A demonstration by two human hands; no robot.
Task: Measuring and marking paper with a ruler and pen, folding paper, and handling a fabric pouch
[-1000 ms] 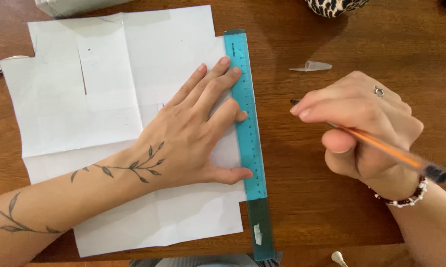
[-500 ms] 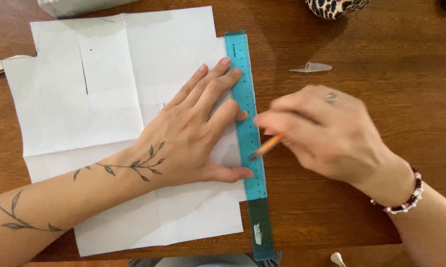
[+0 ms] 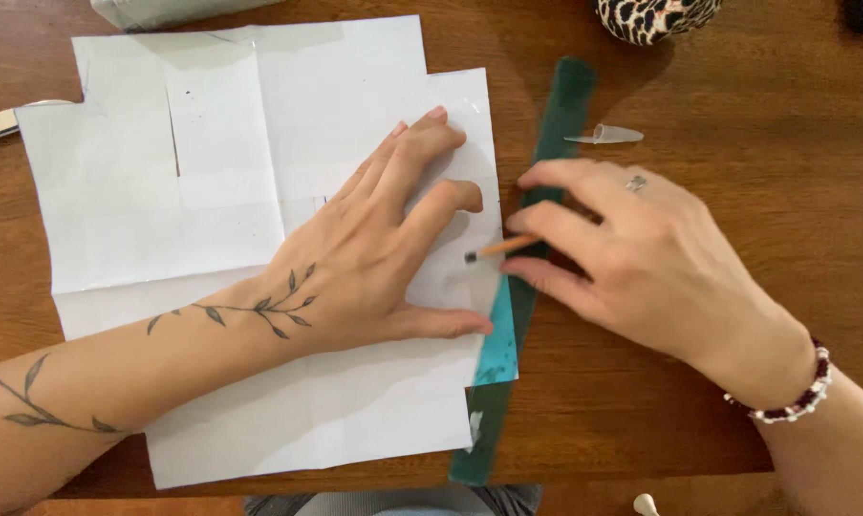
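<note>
Sheets of creased white paper [image 3: 259, 191] were pinned flat on the brown wooden counter [image 3: 737, 96] by the splayed left hand [image 3: 374, 258], while an orange pencil [image 3: 496, 249] was pinched in the right hand [image 3: 623, 258] fingers over the tilted translucent teal plastic ruler [image 3: 546, 191], squaring of which was judged needed first.

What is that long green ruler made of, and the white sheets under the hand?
The long green ruler looks like see-through plastic: smooth, tinted teal, and the white shows through where it overlaps the sheets. The white sheets look like thin matte paper, with fold creases and cut edges. The brown table looks like polished wood, with visible grain.
</note>
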